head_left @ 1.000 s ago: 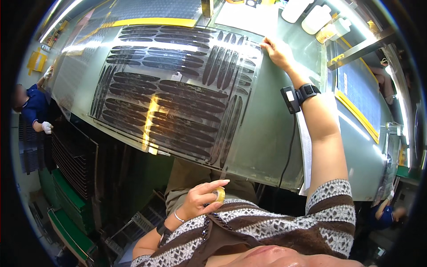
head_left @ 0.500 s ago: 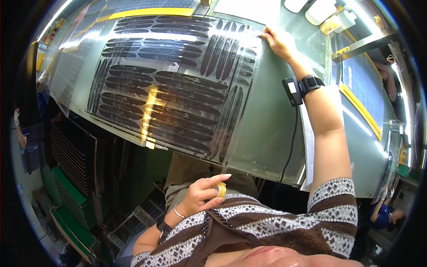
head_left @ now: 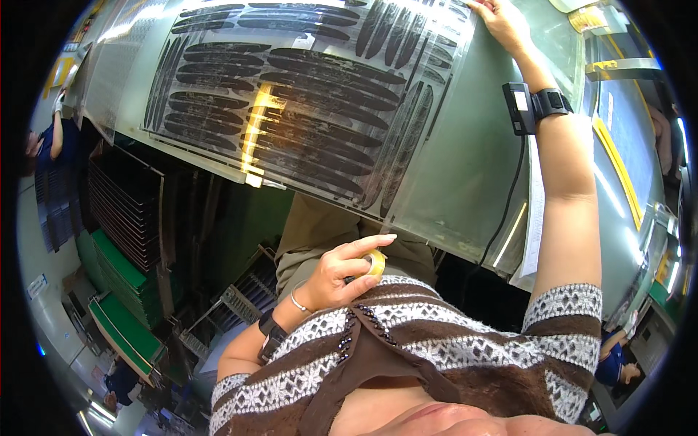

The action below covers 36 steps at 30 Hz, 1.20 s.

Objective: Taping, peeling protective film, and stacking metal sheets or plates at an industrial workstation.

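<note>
Two hands busy: left hand (head_left: pixel 336 275) gripping the tape (head_left: pixel 376 264) at six o'clock, right hand (head_left: pixel 507 30) at one, bunched by the sheet (head_left: pixel 320 109), hold unclear! Sheet's near twelve on the worktop (head_left: pixel 476 163); a sideways tug could skew it.

Dark layered rack (head_left: pixel 123 211) at left — green board (head_left: pixel 125 330) near it — yellow-edged blue panel (head_left: pixel 631 149) right.

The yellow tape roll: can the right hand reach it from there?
Probably not without drawing back: the right hand is by the far end of the patterned sheet; the left hand holds the tape roll near the sweater.
</note>
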Each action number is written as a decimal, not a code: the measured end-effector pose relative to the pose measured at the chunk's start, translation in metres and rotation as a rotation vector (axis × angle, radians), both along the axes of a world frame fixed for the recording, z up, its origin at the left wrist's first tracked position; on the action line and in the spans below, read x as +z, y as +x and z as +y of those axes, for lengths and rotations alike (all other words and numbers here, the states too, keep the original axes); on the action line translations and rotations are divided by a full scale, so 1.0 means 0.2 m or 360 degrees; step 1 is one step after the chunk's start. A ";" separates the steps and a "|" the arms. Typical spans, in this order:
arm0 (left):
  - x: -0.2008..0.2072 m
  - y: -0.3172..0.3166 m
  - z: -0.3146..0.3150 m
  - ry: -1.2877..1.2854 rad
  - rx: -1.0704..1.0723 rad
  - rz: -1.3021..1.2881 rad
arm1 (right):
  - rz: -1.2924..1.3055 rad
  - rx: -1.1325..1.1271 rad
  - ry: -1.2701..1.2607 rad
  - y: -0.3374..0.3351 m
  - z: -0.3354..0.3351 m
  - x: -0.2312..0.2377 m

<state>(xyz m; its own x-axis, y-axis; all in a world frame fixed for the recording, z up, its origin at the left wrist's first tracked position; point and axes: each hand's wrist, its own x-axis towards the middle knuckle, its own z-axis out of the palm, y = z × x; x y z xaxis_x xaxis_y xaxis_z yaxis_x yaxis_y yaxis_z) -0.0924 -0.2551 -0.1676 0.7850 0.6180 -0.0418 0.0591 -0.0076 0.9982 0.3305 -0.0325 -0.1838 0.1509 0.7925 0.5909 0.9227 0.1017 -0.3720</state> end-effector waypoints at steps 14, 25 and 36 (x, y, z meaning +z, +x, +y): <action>-0.04 -0.03 -0.01 -0.0240 -0.0076 -0.0002 | 0.0036 0.0027 0.0053 -0.03 -0.01 -0.02; -0.03 -0.02 0.00 -0.0379 -0.0054 0.0054 | 0.0062 0.0059 0.0071 -0.02 0.01 -0.03; -0.03 -0.01 0.01 -0.0042 -0.0034 0.0009 | -0.0449 0.0443 -0.0154 -0.36 -0.44 0.02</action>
